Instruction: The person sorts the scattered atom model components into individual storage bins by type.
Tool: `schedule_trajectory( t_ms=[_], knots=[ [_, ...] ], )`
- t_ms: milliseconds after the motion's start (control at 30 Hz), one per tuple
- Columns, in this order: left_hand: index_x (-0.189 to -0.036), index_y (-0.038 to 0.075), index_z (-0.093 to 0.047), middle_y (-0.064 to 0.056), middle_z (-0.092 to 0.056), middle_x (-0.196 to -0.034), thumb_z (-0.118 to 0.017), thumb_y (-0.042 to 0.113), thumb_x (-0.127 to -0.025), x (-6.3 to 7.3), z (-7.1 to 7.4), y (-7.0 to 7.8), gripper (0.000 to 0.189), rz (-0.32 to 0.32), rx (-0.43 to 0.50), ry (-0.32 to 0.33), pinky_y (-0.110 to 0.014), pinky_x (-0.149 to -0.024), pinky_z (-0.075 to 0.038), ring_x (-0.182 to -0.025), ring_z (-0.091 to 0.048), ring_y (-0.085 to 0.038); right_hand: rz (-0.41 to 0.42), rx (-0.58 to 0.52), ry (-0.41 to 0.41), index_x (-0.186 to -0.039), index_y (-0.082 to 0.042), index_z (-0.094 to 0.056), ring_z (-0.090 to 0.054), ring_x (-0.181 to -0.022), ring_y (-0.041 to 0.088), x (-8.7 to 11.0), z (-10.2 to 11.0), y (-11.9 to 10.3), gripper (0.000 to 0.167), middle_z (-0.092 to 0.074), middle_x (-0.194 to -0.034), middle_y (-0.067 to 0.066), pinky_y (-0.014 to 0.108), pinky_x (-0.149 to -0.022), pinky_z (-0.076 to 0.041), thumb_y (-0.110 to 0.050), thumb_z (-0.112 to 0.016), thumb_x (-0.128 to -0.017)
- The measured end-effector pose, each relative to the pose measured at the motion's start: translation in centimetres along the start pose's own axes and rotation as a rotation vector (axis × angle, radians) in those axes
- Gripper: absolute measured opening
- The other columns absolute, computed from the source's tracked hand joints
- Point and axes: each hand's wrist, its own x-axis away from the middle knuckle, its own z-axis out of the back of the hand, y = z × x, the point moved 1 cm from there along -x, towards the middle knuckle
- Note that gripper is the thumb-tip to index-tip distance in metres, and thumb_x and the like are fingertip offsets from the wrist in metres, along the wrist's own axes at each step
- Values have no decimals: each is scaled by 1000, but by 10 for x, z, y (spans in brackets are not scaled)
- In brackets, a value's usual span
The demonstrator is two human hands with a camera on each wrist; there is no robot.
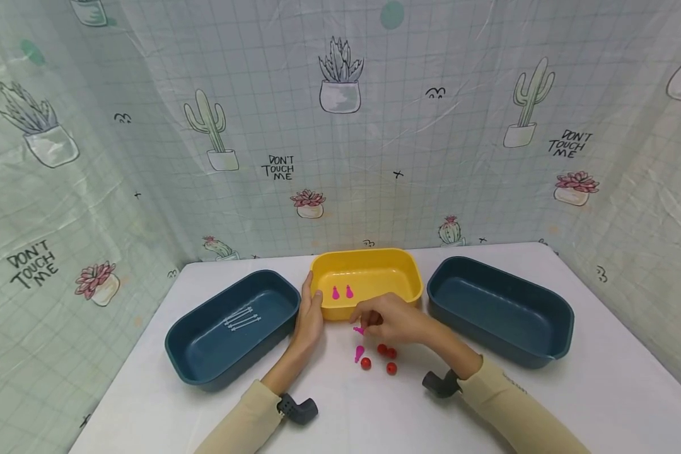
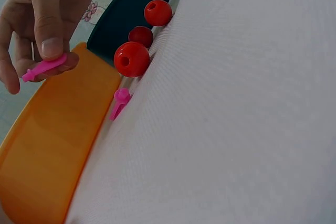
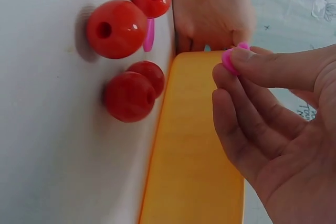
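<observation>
My right hand [image 1: 394, 318] pinches a small pink bulb-shaped plastic piece [image 2: 46, 66] between thumb and fingertips, just in front of the yellow tray [image 1: 369, 313]. At the tray's left end is my left hand [image 1: 311, 318], its thumb at the rim and its fingers along the outer wall. Two similar pink pieces [image 1: 342, 292] lie inside that tray. On the white table before it lies another pink piece [image 1: 359, 354], beside several round red beads [image 1: 391, 368] with holes through them.
To the left stands a dark blue tray [image 1: 193, 372] with several thin pale sticks [image 1: 242, 318] in it. A second dark blue tray [image 1: 499, 309] stands to the right. Behind the table [image 1: 352, 416] hangs a cactus-print sheet [image 1: 374, 151].
</observation>
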Motion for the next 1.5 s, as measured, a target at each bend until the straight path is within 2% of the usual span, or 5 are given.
schedule_trajectory(
  t_ms=[500, 867, 1100, 1333, 1500],
  knots=[
    [-167, 26, -14, -1, -15, -175, -31, 30, -113, -1, 1, 3, 58, -8, 3, 5, -52, -131, -9, -162, -15, -27, 76, 5, 176, -105, -9, -74, -65, -76, 5, -15, 24, -3, 16, -75, -90, -2, 19, -78, -58, -8, -79, -90],
    [-167, 27, -13, -1, -14, -175, -30, 31, -113, -2, 0, 1, 57, -7, 10, -10, -52, -131, -8, -162, -14, -27, -82, -147, 280, -103, -10, -71, -68, -79, 15, -39, 43, 6, 10, -73, -97, 5, 27, -78, -62, -8, -74, -94],
    [-167, 26, -13, -2, -14, -175, -30, 30, -113, -2, 0, 0, 57, -11, 19, -9, -52, -131, -8, -162, -14, -27, -152, -240, 272, -107, -2, -69, -70, -90, 36, -58, 50, 25, 12, -73, -96, 11, 29, -79, -61, -6, -70, -96],
    [-167, 25, -12, -2, -13, -175, -30, 29, -113, -2, 0, 0, 57, -13, 20, -9, -52, -131, -8, -162, -13, -27, -235, -280, 240, -112, 3, -68, -72, -83, 25, -72, 50, 43, 17, -75, -96, 14, 32, -77, -63, -4, -70, -96],
    [-167, 24, -13, -2, -13, -175, -30, 28, -113, -1, 0, 0, 57, -16, 23, -5, -52, -131, -8, -162, -13, -27, -286, -268, 214, -111, 2, -70, -72, -81, 27, -78, 47, 54, 16, -73, -96, 15, 30, -77, -63, -3, -70, -96]
  ],
)
